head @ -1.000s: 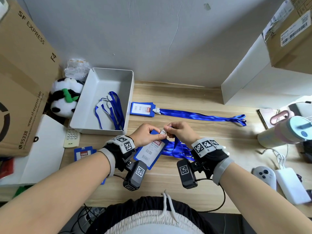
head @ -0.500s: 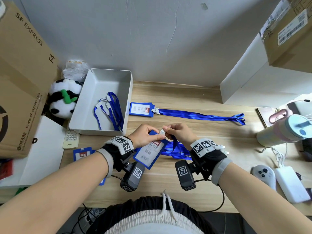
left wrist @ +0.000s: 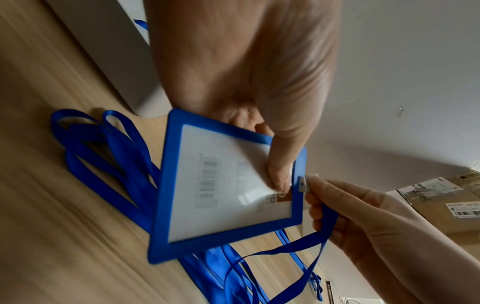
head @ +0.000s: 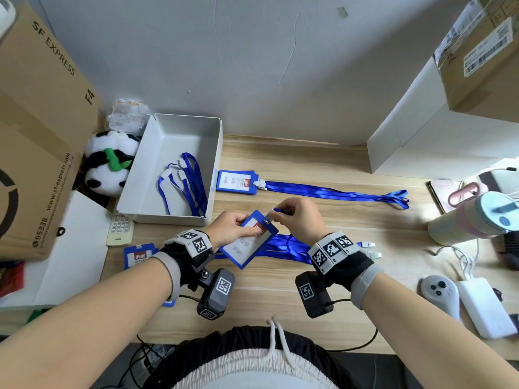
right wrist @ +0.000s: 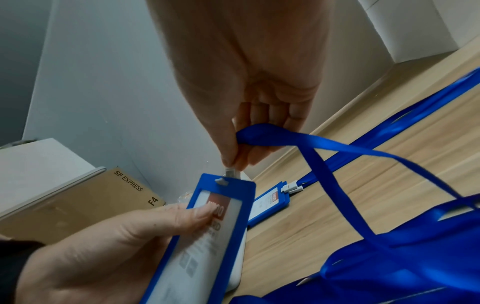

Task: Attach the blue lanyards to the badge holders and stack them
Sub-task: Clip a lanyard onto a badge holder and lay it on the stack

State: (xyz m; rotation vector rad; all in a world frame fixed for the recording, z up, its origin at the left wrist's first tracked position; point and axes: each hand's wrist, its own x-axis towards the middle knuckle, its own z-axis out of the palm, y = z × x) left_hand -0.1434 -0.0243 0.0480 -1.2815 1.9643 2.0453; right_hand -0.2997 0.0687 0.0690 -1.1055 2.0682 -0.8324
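My left hand (head: 234, 230) grips a blue badge holder (head: 248, 240) (left wrist: 223, 185) (right wrist: 207, 236), thumb pressed on its clear front, tilted above the wooden desk (head: 323, 164). My right hand (head: 295, 220) pinches the white clip (left wrist: 306, 183) (right wrist: 231, 171) of a blue lanyard (right wrist: 337, 148) at the holder's top slot. That lanyard's strap trails down to a heap of blue lanyards (head: 289, 248) on the desk under my hands. A finished badge holder with lanyard (head: 237, 181) lies farther back. Another badge holder (head: 139, 256) lies at the left.
A white tray (head: 140, 192) at the back left holds several lanyards (head: 188, 183). Beside it are a panda plush (head: 108, 164), a remote (head: 119, 228) and a cardboard box (head: 33, 136). A bottle (head: 474, 217), a controller (head: 439, 290) and a white charger (head: 483, 307) sit at the right.
The badge holder has been lifted and tilted more upright between my hands. My right hand still pinches the clip at the holder's top edge.
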